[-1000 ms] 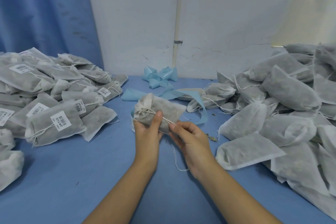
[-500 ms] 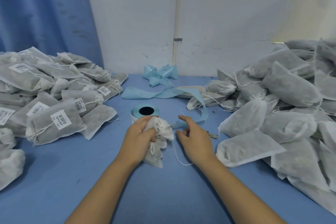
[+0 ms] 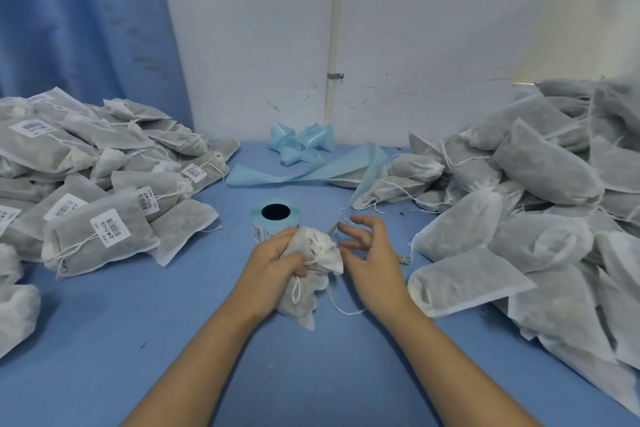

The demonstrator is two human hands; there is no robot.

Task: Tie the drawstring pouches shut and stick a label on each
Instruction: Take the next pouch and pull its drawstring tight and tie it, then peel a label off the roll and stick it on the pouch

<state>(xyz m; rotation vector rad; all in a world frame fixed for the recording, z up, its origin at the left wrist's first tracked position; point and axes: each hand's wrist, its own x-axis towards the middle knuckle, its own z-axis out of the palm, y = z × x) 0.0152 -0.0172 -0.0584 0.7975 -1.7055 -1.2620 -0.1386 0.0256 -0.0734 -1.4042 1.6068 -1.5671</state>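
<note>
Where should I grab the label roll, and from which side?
Probably from above, with the free right hand spanning the outer wall of the label roll: it stands on end, core hole up, and the left hand gripping the pouch blocks its near side.

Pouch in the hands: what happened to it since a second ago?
The pouch came down toward the person and turned neck-up. The left hand now grips it alone. The right hand let go of the drawstring and hangs open beside the neck. That uncovered the label roll behind. The labelled pile and the unlabelled pile stayed put.
</note>
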